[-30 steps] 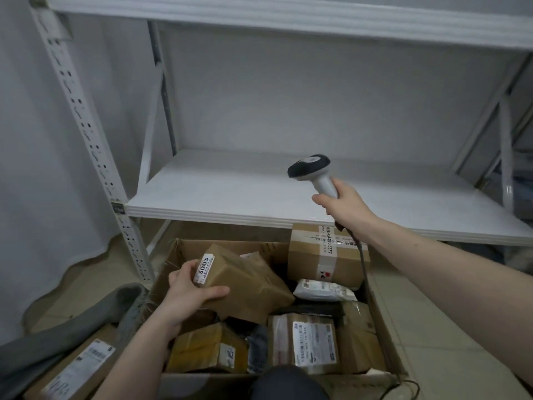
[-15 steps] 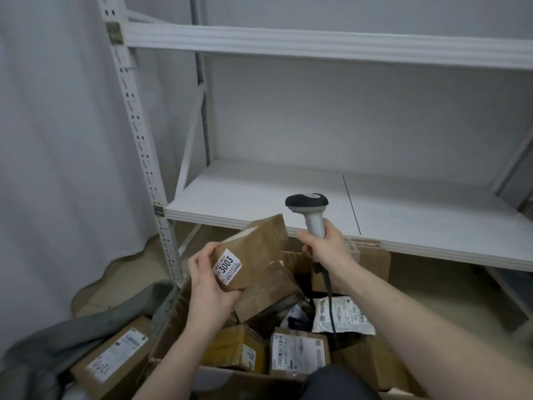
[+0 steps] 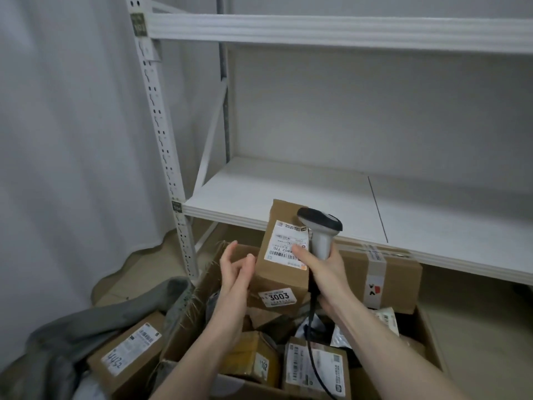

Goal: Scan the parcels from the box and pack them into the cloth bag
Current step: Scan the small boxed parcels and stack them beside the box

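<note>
Item: brown parcel (image 3: 281, 272), kraft-wrapped, marked 3003 on its lower face and bearing a white barcode label (image 3: 288, 246) on the face turned toward the person. Location: held upright in the air above the open cardboard box (image 3: 427, 339), at about 12 o'clock from the person, in front of the lower shelf (image 3: 288, 194).

Handling, as judged: light, going by how little holds it up; paper skin creased and slightly slack, so stiff enough at the edges but likely to dent. Best taken by the two side faces, label left uncovered.

Left hand (image 3: 235, 274): fingers straight and spread, palm against the parcel's 9 o'clock side, touching or nearly so; not wrapped round it.

Right hand (image 3: 324, 269): curled round the handle of the scanner (image 3: 320, 233), with the thumb pressed on the label face, pinning the parcel at its 3 o'clock side. Scanner head points away from the label.

Cloth bag (image 3: 86, 324): grey, slumped on the floor at 8 o'clock, a labelled carton (image 3: 127, 356) lying on it.
</note>
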